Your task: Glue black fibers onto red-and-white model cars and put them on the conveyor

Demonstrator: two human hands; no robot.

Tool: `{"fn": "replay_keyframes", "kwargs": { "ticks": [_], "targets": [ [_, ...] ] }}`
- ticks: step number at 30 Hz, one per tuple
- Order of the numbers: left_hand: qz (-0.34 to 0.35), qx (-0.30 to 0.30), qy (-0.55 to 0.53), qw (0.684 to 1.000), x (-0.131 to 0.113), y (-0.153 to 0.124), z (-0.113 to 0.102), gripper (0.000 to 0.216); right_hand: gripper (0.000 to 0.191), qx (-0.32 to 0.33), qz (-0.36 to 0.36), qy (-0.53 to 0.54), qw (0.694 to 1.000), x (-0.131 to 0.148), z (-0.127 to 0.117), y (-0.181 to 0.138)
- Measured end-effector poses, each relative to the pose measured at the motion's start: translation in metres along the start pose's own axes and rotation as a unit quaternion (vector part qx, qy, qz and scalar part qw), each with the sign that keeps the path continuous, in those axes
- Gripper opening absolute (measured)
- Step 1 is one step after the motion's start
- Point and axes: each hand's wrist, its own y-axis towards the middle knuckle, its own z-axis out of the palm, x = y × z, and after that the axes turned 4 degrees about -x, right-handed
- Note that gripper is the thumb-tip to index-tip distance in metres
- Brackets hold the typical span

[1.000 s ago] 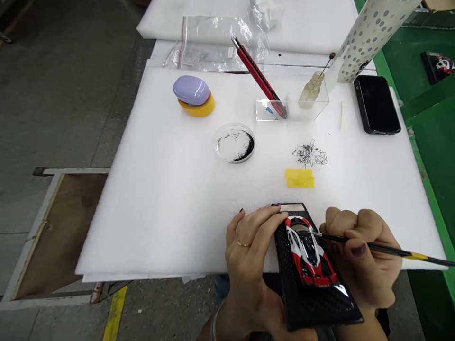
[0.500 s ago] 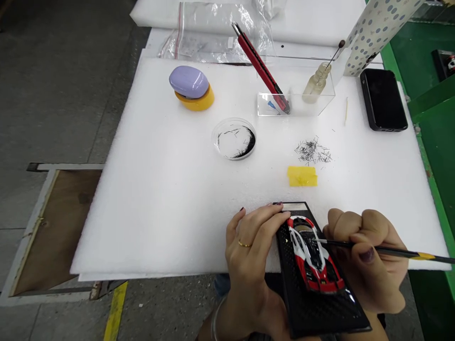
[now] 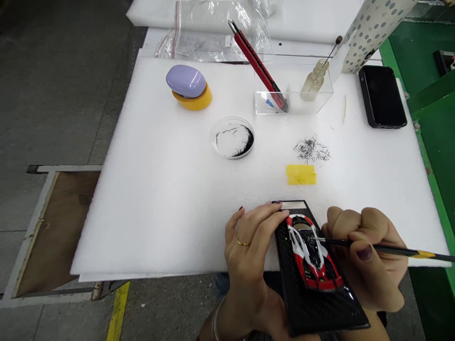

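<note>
A small red, white and black model car (image 3: 313,253) sits on a black carbon-pattern base (image 3: 316,303) at the near edge of the white foam sheet (image 3: 170,189). My left hand (image 3: 250,253) grips the base's left side, fingers curled against the car's nose. My right hand (image 3: 369,258) is closed round a thin black brush (image 3: 387,249) with a yellow band. The brush tip touches the car's roof area.
On the foam lie a yellow tape piece (image 3: 301,174), a scatter of tiny black pins (image 3: 312,150), a clear dish (image 3: 232,138) with more pins, a purple-and-yellow case (image 3: 188,87), a clear tray (image 3: 293,94) holding a red knife and a small bottle, and a black phone (image 3: 382,96).
The view has shifted slightly. The brush tip has crept a little along the car's top; both hands and the base stay in place.
</note>
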Motion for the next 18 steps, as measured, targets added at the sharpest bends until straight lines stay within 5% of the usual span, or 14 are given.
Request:
{"fn": "replay_keyframes", "kwargs": {
  "ticks": [18],
  "targets": [
    [-0.009,0.016,-0.005,1.0,0.003,-0.0024,-0.0021,0.047,0.014,0.002,0.004,-0.014,1.0,0.0003,-0.0017,0.0002]
  ]
}}
